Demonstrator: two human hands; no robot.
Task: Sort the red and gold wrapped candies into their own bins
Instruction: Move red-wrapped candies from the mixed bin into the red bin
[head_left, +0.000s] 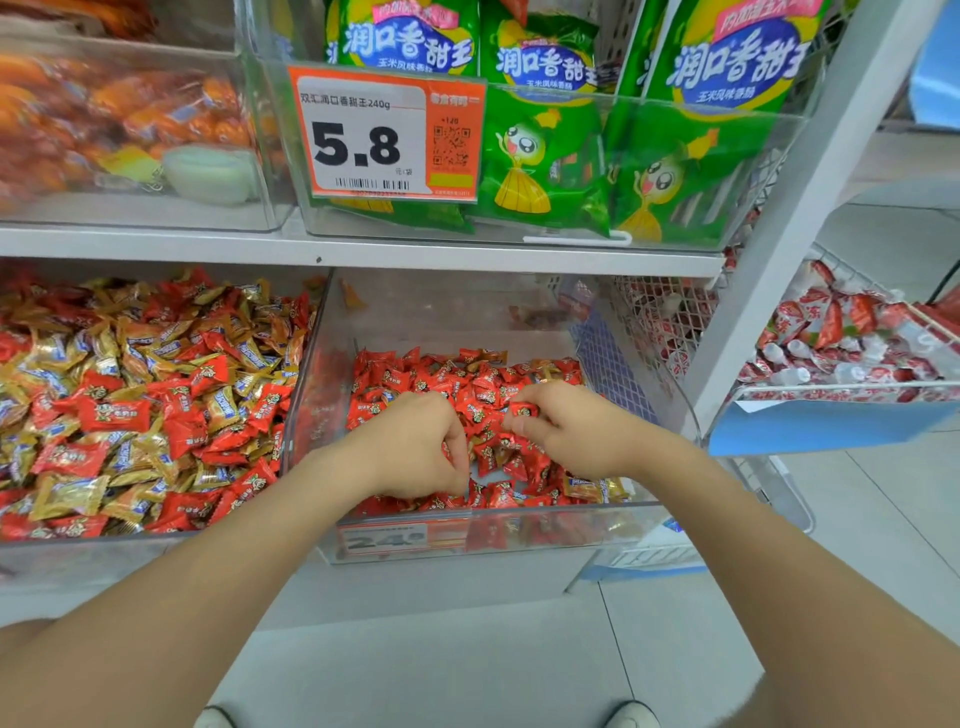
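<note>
What L hand pinches is hidden among red candies; lower price tag blurred, unreadable

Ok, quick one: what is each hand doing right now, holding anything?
Left hand: fingers curled down into the red candies; whether it grips one cannot be told.
Right hand: pinches a red candy.

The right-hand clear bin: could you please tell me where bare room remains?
Bare floor lies at the back, between the red candies and the rear wall. The front is crowded around the left hand and right hand; the left bin is heaped.
</note>
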